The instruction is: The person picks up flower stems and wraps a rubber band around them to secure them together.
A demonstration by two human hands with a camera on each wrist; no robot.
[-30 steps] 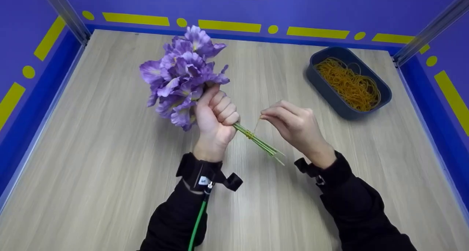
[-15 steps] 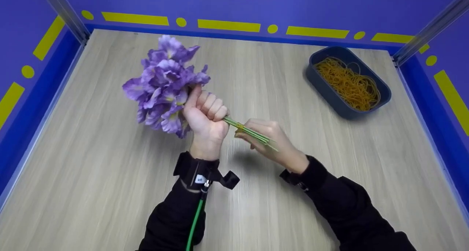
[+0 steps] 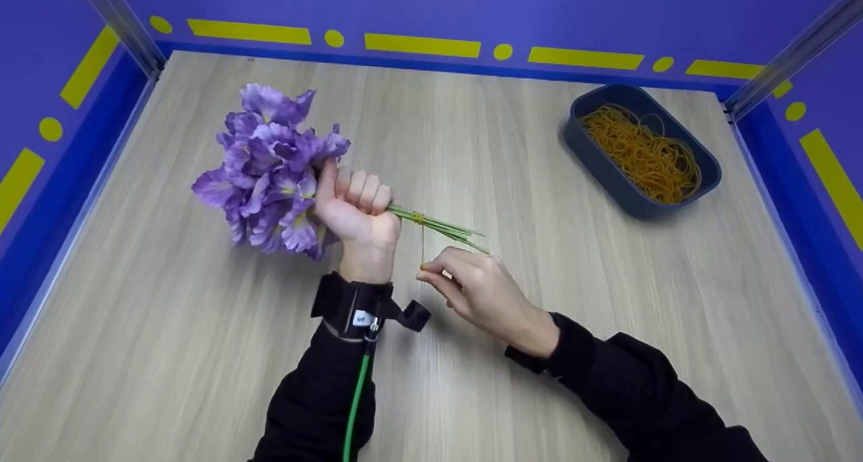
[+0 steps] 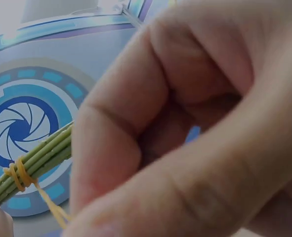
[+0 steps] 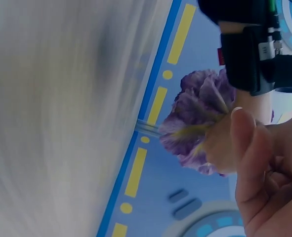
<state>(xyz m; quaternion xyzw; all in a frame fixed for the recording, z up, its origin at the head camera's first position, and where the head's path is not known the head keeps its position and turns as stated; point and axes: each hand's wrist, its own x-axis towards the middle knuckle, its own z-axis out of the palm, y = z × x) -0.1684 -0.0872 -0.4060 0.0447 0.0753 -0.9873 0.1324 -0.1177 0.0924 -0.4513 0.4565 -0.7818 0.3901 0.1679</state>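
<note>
A bunch of purple artificial irises [image 3: 266, 172] lies across my left hand [image 3: 361, 209], whose fingers are curled round the stems just under the blooms. The green stems [image 3: 448, 229] stick out to the right of that fist. A yellow rubber band [image 4: 20, 174] is wound round them a short way past the fist. From the windings one strand runs stretched toward me, and my right hand [image 3: 479, 290] pinches its end between thumb and fingertips. Large in the left wrist view, the right hand [image 4: 185, 128] covers part of the stems. In the right wrist view blooms [image 5: 200, 118] show beyond the right hand.
A dark blue-grey tub [image 3: 607, 185] stands at the back right, with many loose rubber bands [image 3: 640, 152] in it. Blue panels with yellow marks [image 3: 421, 44] border the wooden tabletop [image 3: 202, 354] at the back and sides. A green cable [image 3: 357, 398] runs along the left forearm.
The left hand has carried the irises left and slightly toward me. The right hand has gone from right of the stems, round under them, to the near side, pulling the strand.
</note>
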